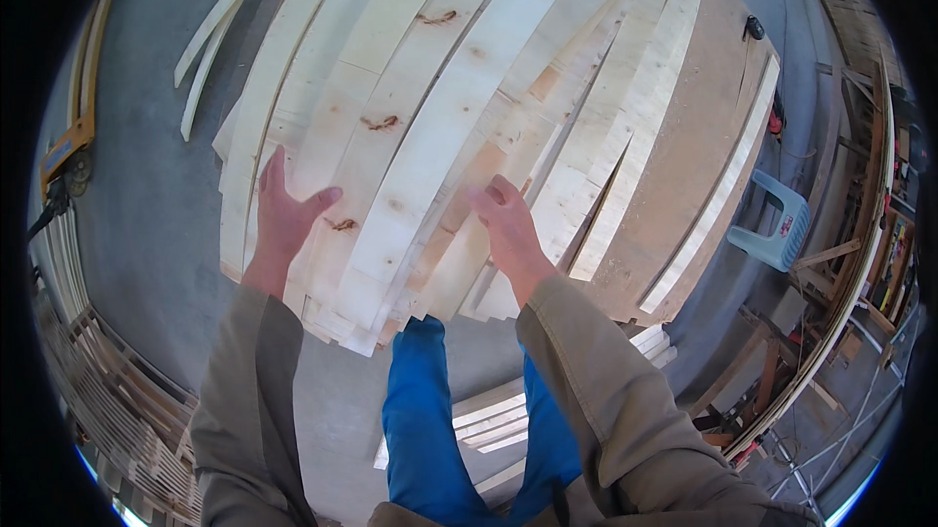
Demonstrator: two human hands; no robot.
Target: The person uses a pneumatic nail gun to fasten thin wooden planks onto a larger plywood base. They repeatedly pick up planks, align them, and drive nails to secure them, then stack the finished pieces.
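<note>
One head view looks steeply down from the near edge of the counter, facing across it. Fairly close, its wide fisheye takes in floor past both side edges.

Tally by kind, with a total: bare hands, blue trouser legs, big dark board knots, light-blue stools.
Left hand and right hand: 2
Blue trouser legs: 2
Big dark board knots: 3
Light-blue stool: 1
Total: 8

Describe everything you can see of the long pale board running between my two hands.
The board is a long, flat, pale strip that looks like wood, with small faint knots. It lies lengthwise away from you on other boards, a dark gap along part of its left edge. The left hand is apart from it; the right hand is near its right edge, contact unclear.
</note>
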